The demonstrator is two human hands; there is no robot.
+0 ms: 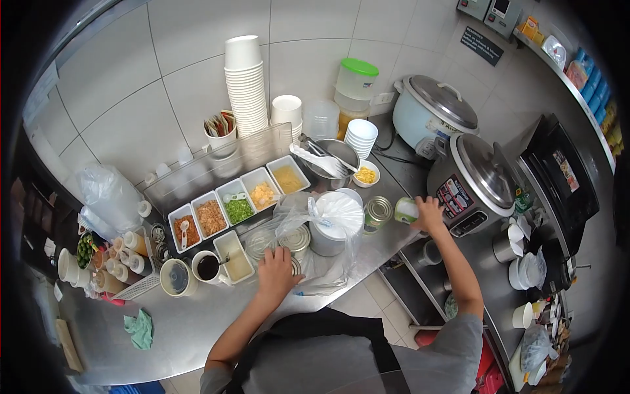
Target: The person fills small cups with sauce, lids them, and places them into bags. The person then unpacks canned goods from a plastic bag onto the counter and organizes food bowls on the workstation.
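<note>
A pale tiled wall point(197, 39) is filling the back of the room, its dark joints running across the grey. Below it a steel counter point(216, 331) is stretching across the view, its bare metal shining dully at the front left. At the right a silver-lidded pale blue cooker point(410, 118) and a dark grey cooker point(453, 167) are standing side by side. A tall stack of white tubs point(246, 95) is leaning slightly near the wall. In front, a slanting row of food trays point(237, 202) is holding chopped toppings, and a large tub in clear plastic point(331, 223) is standing to the right of them.

The right hand point(430, 215) is closing its fingers round a green-labelled can point(405, 211) — tilted, at the right of the counter, below the dark grey cooker. The left hand point(277, 269) is curling over a silver-topped can point(296, 265) near the front edge; whether it is gripping, I cannot tell. A crumpled green cloth point(138, 328) is lying well apart on the left. Another can point(378, 211) is standing between the tub and the right hand, and a small bowl of yellow food point(367, 175) is sitting behind it.
</note>
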